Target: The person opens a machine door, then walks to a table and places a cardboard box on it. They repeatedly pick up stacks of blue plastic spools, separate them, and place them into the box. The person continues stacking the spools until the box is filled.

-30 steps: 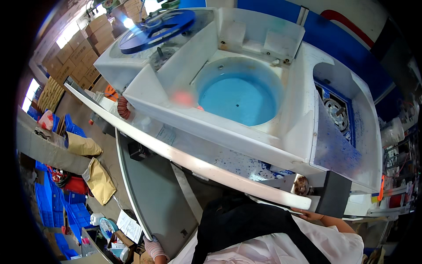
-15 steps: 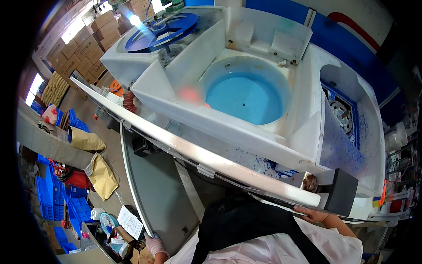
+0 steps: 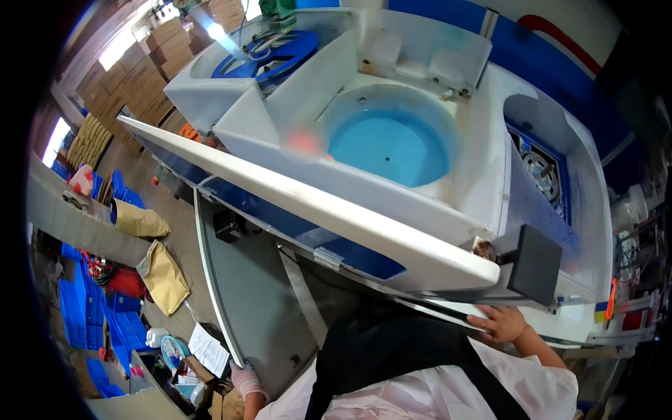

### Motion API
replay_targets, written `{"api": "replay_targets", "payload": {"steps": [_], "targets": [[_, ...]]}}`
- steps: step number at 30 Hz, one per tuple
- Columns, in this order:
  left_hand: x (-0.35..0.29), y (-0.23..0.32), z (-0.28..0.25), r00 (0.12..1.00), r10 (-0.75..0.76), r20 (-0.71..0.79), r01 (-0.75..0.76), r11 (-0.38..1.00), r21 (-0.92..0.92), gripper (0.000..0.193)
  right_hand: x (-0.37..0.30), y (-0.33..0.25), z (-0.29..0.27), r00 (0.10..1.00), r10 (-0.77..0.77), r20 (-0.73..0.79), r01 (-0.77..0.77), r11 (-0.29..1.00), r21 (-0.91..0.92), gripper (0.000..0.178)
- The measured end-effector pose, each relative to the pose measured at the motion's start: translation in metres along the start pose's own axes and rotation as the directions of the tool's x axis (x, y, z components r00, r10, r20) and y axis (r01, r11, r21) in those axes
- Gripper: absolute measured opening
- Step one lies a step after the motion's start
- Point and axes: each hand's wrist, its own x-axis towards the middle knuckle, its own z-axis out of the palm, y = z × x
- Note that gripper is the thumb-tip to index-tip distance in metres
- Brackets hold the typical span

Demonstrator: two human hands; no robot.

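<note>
In a striped, pale glove, my left hand closes round the lower edge of a grey cabinet door, which stands swung out. My bare right hand has its fingers spread over the dark-edged rim of the machine's front, just below a black flap. Above both hands a long white panel leans at a slant, its dark blue face showing toward me. A metal hinge sits along its lower side.
Behind the panel is a white machine housing with a round tub of blue liquid. A blue spoked wheel is at the far left; a blue-speckled compartment is on the right. Blue crates, paper sacks and stacked cartons stand left.
The white panel has tilted, so more of its blue face shows and it covers the speckled gap behind. My right hand has moved up over the rim. My left hand stays at the door.
</note>
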Motion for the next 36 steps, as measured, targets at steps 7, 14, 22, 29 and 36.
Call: {"api": "replay_targets", "payload": {"steps": [7,14,22,29,36], "targets": [[0.014,-0.032,0.026,0.985,0.112,-0.132,-0.100,0.990,0.097,0.053,-0.008,0.001,0.006,0.992,0.040,0.122,-0.035,0.999,-0.041,0.062],[0.027,-0.038,0.025,0.995,0.088,-0.050,-0.086,0.995,0.041,0.061,-0.015,0.001,0.020,0.990,0.046,0.137,-0.049,0.999,0.014,0.064],[0.014,-0.023,0.016,0.991,0.089,-0.096,-0.082,0.993,0.080,0.052,-0.021,0.007,0.040,0.993,0.011,0.117,-0.016,0.999,0.043,0.048],[0.019,-0.034,0.028,0.969,0.177,-0.175,-0.164,0.983,0.082,0.048,-0.045,0.016,0.075,0.993,0.025,0.115,-0.045,0.983,0.180,0.041],[-0.003,-0.001,0.003,0.998,0.057,-0.029,-0.056,0.998,0.023,0.058,-0.002,0.001,-0.001,0.999,-0.026,0.033,0.026,1.000,-0.007,0.060]]}}
